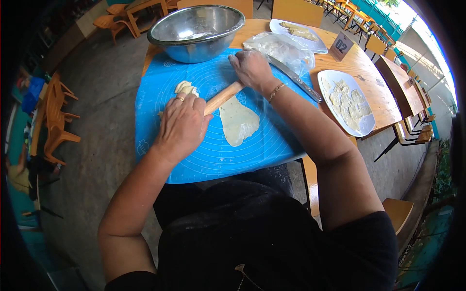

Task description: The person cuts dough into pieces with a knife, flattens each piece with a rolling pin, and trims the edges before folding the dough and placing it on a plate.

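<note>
A wooden rolling pin (223,98) lies slantwise over a thin, flattened sheet of dough (238,123) on a blue pastry mat (194,165). My left hand (183,121) is closed over the pin's near left end. At its far right end my right hand (251,70), dusted with flour, is closed round the other end. The dough spreads out on my side of the pin; any part beneath the pin is hidden. Just past my left fingers sits a small lump of pale dough (186,88), partly covered by that hand.
A steel bowl (194,51) stands at the mat's far left. A knife (295,77) lies right of my right hand, beside a floury plastic bag (279,48). White plates (367,127) with dough pieces and a number card (341,46) are on the wooden table.
</note>
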Demonstrator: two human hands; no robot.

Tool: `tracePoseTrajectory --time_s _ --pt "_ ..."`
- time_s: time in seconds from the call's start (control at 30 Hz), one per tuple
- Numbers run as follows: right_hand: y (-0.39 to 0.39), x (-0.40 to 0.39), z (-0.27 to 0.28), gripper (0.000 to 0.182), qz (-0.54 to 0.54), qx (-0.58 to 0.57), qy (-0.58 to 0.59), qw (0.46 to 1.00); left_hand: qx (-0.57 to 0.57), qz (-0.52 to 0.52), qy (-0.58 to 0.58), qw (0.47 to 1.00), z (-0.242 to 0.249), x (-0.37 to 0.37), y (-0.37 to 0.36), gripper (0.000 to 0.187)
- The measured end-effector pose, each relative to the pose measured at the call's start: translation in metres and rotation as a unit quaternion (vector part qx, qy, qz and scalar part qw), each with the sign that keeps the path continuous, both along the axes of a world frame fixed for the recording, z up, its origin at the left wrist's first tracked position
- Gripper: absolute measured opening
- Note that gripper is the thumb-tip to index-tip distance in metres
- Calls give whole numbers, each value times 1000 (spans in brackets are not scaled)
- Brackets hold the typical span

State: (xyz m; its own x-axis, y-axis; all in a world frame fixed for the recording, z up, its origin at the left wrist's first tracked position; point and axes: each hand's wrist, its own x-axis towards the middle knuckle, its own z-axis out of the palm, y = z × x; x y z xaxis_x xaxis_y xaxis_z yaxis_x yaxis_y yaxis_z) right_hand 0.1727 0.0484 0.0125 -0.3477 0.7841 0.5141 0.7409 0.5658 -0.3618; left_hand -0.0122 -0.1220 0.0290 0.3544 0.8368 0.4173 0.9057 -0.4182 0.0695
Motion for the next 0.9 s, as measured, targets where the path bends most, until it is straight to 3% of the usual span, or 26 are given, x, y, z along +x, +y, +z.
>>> tracePoseTrajectory --time_s 0.1,0.17,0.27,0.37,0.4,0.47,0.5,0.57,0.67,0.77,0.9 --pt "-28 17 25 47 8 -26 -45 999 26 -40 7 999 22 -1 0 25" --pt "-37 31 34 48 35 -33 -145 988 -12 -89 -4 996 30 -4 2 24" --pt "-34 49 2 58 69 30 -135 988 -47 -117 -23 992 15 -3 10 24" --pt "-65 45 -13 67 -14 19 -176 984 -145 -65 -48 986 1 3 13 33" --pt "-70 44 -1 76 -36 -58 -234 970 -146 -66 -47 986 -3 5 14 33" --pt "-65 43 -12 77 -44 -49 -231 971 16 -61 16 998 -13 10 10 60" --pt "-64 42 -13 78 -51 -33 -230 971 12 -61 16 998 -14 12 7 60" --pt "-65 42 -10 81 -42 -61 -242 968 -31 -33 75 996 -15 12 3 84" --pt "-82 48 -10 83 -44 -81 -236 967 -49 -47 60 996 -17 15 -12 99" --pt "-111 59 -9 85 -29 -83 -193 977 -79 -67 46 994 -15 17 -33 98" --pt "-140 69 -8 84 -25 -72 -184 980 -114 -93 4 989 -16 15 -54 83"
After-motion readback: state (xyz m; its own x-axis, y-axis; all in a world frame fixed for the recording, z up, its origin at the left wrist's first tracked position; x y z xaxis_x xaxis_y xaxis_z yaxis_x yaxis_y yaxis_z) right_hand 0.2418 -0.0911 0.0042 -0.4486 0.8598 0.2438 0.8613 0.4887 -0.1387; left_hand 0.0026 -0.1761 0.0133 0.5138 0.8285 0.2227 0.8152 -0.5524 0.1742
